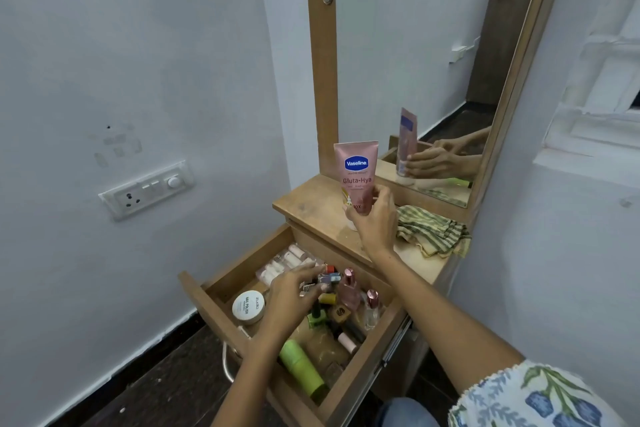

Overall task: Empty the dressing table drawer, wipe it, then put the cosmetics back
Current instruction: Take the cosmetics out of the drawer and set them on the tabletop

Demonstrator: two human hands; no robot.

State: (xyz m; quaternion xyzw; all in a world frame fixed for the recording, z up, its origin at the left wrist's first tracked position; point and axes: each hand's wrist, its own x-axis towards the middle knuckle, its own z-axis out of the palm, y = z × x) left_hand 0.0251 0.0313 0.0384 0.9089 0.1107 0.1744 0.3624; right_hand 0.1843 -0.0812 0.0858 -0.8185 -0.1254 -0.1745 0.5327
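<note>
A pink tube is held on the desk while the open drawer is reached into.

The drawer (pixel 221 291) is pulled out under the desk (pixel 311 208) and is full of cosmetics. The pink tube (pixel 356 173) is stood upright and gripped near its bottom by the right hand (pixel 375 218). Small bottles (pixel 329 278) are touched by the left hand (pixel 294 291), its fingers (pixel 308 270) loosely spread.

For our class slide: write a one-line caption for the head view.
Right hand stands a Vaseline tube on the table; left hand reaches into the drawer.

"Vaseline", "Gluta-Hya" on pink tube (pixel 356 173); "NAIL POLISH" on round tub (pixel 248 306)
</note>
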